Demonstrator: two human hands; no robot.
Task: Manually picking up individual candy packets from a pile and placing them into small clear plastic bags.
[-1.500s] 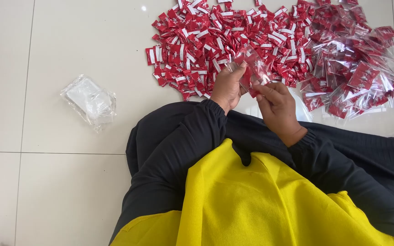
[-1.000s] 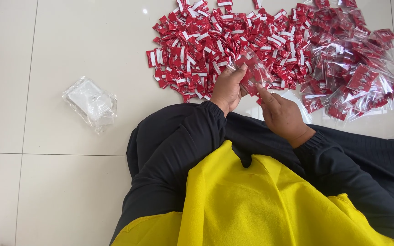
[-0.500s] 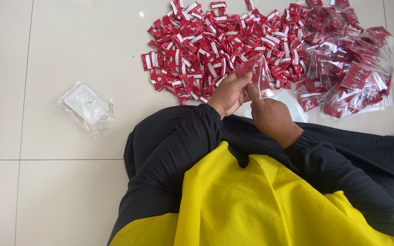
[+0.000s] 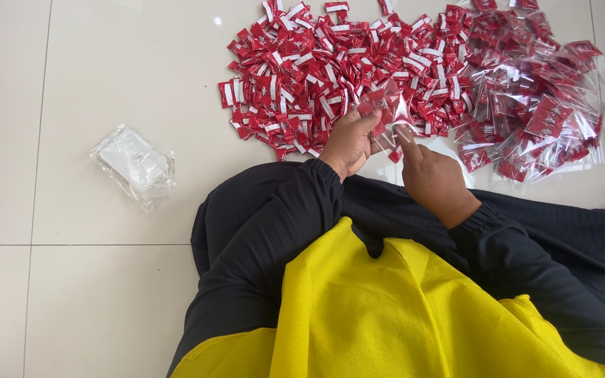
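My left hand (image 4: 348, 142) and my right hand (image 4: 430, 176) meet just in front of a big heap of small red-and-white sachets (image 4: 316, 77) on the white tiled floor. Between the fingertips of both hands is a small clear plastic bag (image 4: 388, 112) with a few red sachets inside. My left fingers pinch its left side, and my right fingertips hold its lower right edge. Both forearms are in black sleeves above a yellow cloth on my lap.
A pile of filled clear bags with red sachets (image 4: 533, 112) lies at the right of the heap. A bundle of empty clear bags (image 4: 134, 164) rests on the floor at the left. A tile joint (image 4: 71, 244) runs across the floor.
The small clear bag stays between both hands the whole time. My hands shifted slightly and my right fingertips moved up to the bag's lower edge; the view drifted a little.
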